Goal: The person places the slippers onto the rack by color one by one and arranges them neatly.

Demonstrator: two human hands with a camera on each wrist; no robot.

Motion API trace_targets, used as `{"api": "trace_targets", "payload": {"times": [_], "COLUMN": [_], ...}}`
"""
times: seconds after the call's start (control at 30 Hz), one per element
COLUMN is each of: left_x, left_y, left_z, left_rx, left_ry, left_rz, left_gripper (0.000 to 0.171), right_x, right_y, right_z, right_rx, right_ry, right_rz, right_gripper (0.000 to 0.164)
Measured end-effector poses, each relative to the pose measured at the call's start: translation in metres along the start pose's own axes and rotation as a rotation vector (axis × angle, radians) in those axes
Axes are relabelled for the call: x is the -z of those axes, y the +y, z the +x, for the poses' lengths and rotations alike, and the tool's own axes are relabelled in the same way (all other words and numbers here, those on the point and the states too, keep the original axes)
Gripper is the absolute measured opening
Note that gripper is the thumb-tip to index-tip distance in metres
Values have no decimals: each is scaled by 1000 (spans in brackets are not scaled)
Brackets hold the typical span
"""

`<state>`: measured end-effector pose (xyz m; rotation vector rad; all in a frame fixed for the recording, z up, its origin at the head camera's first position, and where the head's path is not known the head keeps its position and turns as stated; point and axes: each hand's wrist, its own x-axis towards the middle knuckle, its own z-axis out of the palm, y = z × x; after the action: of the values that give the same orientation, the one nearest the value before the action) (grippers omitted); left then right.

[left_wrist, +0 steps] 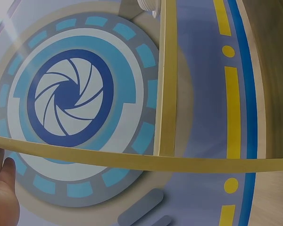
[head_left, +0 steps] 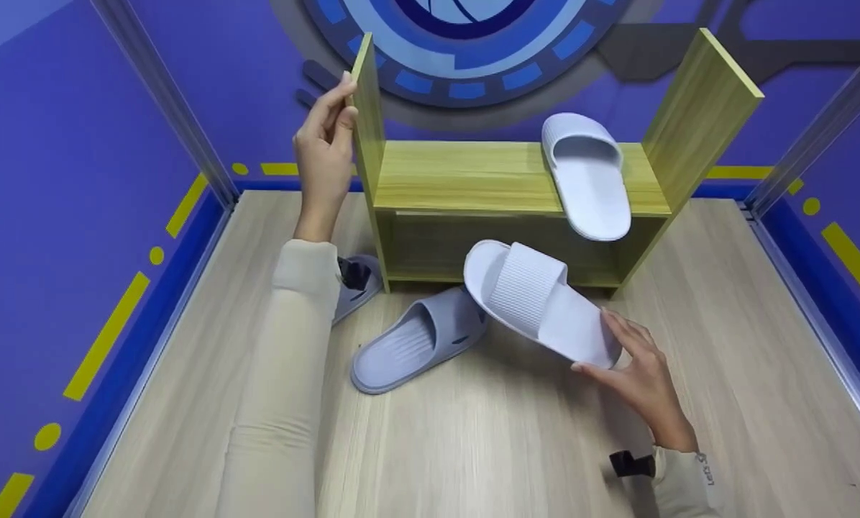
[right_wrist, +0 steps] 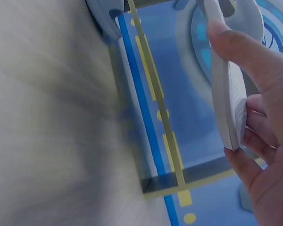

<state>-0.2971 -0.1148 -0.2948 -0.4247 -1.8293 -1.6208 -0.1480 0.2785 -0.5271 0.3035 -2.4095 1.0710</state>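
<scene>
The right hand (head_left: 642, 374) grips a white ribbed-strap slipper (head_left: 541, 306); the left hand (head_left: 326, 151) apparently pinches the yellow wood-grain rack (head_left: 466, 173). A beige sleeve (head_left: 279, 374) partly hides one grey slipper (head_left: 347, 306).

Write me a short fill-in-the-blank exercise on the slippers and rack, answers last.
The slipper in the right hand is coloured ___.
Another slipper like it rests on the ___ shelf of the rack.
The left hand touches the rack's ___ side panel.
The head view shows ___ grey slippers.
Missing words: white; upper; left; two
</scene>
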Motion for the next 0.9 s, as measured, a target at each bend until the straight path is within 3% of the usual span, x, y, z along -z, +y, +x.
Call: {"api": "trace_targets", "payload": {"times": [0.2, 0.9], "left_x": [-1, 0], "left_y": [1, 1], "left_z": [0, 0], "left_rx": [-4, -17], "left_ry": [-1, 7], "left_rz": [-11, 13], "left_gripper": [32, 31], "right_x": [-8, -35], "right_y": [-7, -40], "right_z": [3, 20], "right_rx": [56, 17], "right_ry": [82, 215], "right_rz": [14, 86], "right_gripper": [91, 91]}}
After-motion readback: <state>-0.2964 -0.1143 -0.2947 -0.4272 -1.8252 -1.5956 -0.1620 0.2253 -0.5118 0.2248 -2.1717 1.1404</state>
